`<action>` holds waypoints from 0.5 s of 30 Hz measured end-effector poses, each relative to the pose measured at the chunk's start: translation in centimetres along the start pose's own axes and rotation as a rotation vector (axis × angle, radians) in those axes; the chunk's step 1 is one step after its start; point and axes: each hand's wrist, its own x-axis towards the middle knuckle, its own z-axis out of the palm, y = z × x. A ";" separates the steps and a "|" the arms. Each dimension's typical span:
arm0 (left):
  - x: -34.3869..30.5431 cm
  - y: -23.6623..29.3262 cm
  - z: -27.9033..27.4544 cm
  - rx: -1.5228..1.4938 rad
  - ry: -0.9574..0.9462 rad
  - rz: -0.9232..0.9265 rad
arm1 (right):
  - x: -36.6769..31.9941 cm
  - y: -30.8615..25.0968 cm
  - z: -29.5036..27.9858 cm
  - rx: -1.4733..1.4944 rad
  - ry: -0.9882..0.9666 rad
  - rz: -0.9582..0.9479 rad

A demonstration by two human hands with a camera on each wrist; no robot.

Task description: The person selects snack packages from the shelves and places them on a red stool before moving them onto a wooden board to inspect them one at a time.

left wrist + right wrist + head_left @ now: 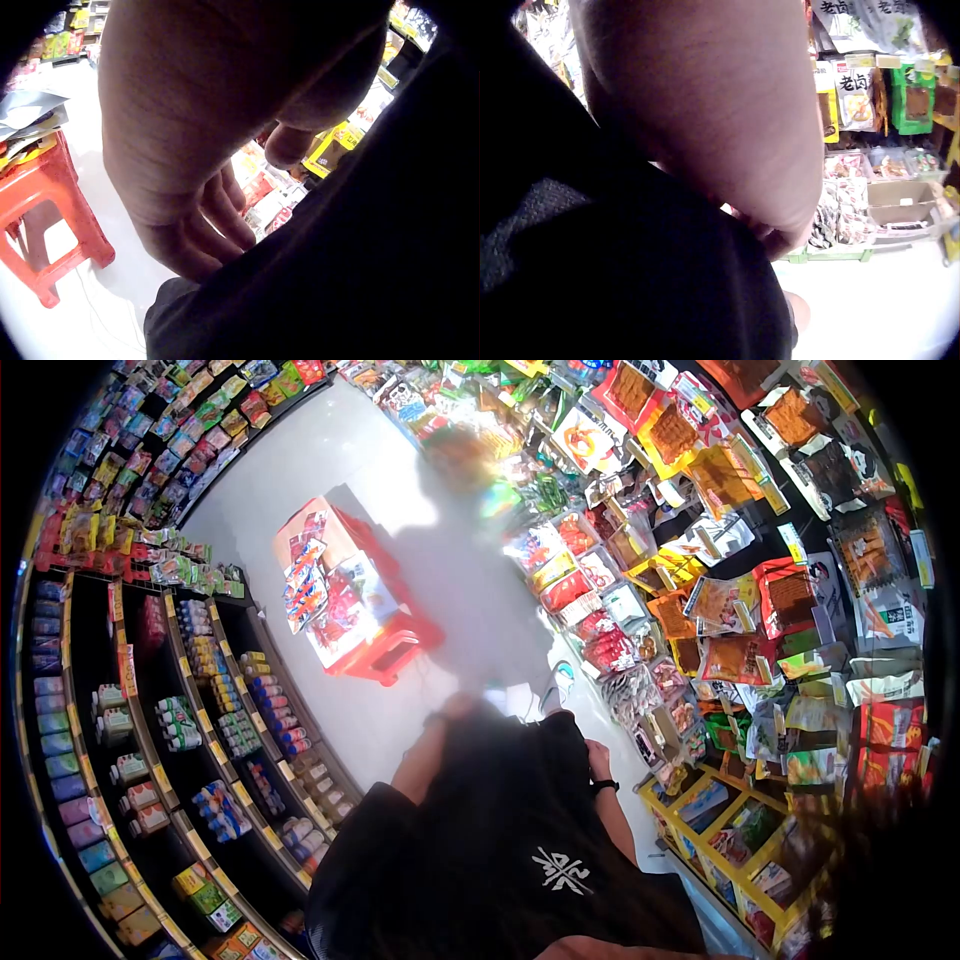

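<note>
My left hand (202, 150) hangs with its fingers (225, 214) loosely bent and the thumb apart from them, holding nothing visible. Dark clothing (315, 285) lies right beside the fingertips; whether they touch it is unclear. In the head view the left hand (452, 718) is blurred at the left edge of the black garment (480, 800). At the garment's other side is my right hand (598, 758), below which a black band circles the wrist. In the right wrist view dark cloth (667, 277) covers much of the right hand (776, 236), and its fingertips are hidden.
A red stool (400, 645) with packets on top stands on the pale floor (370, 470), ahead and left. Shelves of bottles and cartons (180, 725) line the left. Hanging snack packs (725, 605) fill the right, above a yellow-framed rack (735, 840).
</note>
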 end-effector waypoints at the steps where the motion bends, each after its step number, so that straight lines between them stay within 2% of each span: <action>1: 0.0 0.3 -0.3 0.019 0.004 0.010 | 0.0 0.1 0.0 0.019 -0.004 0.013; 11: -0.3 2.0 -1.5 0.046 -0.037 -0.090 | -1.6 -2.5 1.1 -0.004 0.036 0.103; 14: -0.4 2.6 -1.9 0.040 -0.033 -0.081 | -0.8 -2.0 0.9 -0.035 0.024 0.101; 15: -0.5 2.9 -2.1 0.062 -0.032 -0.074 | -0.3 -1.4 0.8 -0.076 0.033 0.039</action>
